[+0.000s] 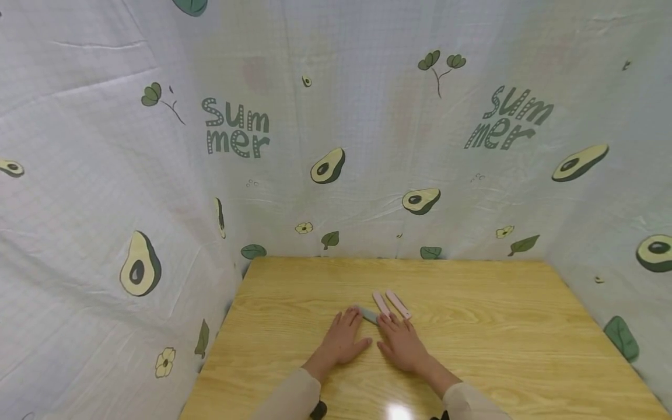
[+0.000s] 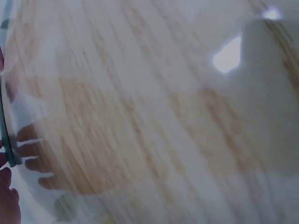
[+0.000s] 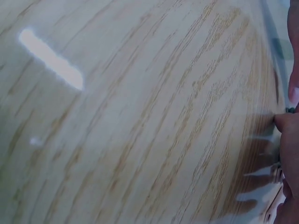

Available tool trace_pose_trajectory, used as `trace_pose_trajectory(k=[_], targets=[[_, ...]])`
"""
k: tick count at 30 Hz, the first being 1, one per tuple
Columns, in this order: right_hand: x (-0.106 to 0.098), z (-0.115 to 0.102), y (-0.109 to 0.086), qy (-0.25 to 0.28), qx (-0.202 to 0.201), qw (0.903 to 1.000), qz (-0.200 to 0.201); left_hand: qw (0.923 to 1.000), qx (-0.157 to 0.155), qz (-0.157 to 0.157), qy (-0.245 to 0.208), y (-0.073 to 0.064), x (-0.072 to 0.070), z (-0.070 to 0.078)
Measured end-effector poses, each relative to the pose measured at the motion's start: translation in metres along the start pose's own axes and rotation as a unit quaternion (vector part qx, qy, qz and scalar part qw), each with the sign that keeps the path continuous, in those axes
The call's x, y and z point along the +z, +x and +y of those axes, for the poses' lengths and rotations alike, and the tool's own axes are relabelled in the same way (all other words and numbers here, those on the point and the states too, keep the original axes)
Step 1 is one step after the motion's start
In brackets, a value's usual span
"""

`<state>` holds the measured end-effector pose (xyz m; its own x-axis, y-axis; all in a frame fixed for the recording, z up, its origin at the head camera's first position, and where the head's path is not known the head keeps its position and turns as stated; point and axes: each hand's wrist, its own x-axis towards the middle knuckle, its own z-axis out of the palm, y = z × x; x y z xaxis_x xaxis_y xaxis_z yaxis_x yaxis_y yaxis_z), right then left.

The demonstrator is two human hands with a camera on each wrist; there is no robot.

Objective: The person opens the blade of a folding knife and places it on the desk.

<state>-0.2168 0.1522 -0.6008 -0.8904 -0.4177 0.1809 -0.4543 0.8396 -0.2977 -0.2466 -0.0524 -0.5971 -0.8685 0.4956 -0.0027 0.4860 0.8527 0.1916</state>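
Note:
A slim grey-green strip (image 1: pixel 368 315) lies slantwise on the wooden table between the two hands. The left hand (image 1: pixel 343 338), palm down with fingers extended, touches its left end. At the other end rest the fingertips of the right hand (image 1: pixel 403 343), also palm down and stretched out. Both thumbs point inward toward each other. Just beyond the right fingers lie two pink strips, a left one (image 1: pixel 380 302) and a right one (image 1: pixel 398 304), side by side. The strip's dark green edge (image 2: pixel 6 140) shows at the left border of the left wrist view. Fingers cover both its ends.
The glossy wood-grain table (image 1: pixel 499 326) reflects light and the hands. A pale curtain (image 1: pixel 367 116) printed with avocados, leaves and lettering hangs behind the table and along both sides.

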Motion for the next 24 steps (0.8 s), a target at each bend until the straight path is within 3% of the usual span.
trace_pose_trajectory(k=[8,15,21,24], targets=[[0.002,0.007,-0.005,-0.035,-0.039,0.9981,0.032,0.9996,0.01,0.02,0.016,-0.006,0.007,0.002],[-0.002,0.012,-0.009,-0.03,-0.026,0.9992,-0.005,0.9986,0.022,0.036,0.032,-0.01,0.006,0.005],[-0.002,0.017,-0.014,-0.021,-0.038,0.999,-0.004,0.9998,0.011,0.016,-0.008,-0.013,0.002,0.008],[-0.001,0.02,-0.016,-0.006,-0.051,0.9986,0.01,0.9993,0.012,0.027,-0.022,-0.013,0.001,0.008]])
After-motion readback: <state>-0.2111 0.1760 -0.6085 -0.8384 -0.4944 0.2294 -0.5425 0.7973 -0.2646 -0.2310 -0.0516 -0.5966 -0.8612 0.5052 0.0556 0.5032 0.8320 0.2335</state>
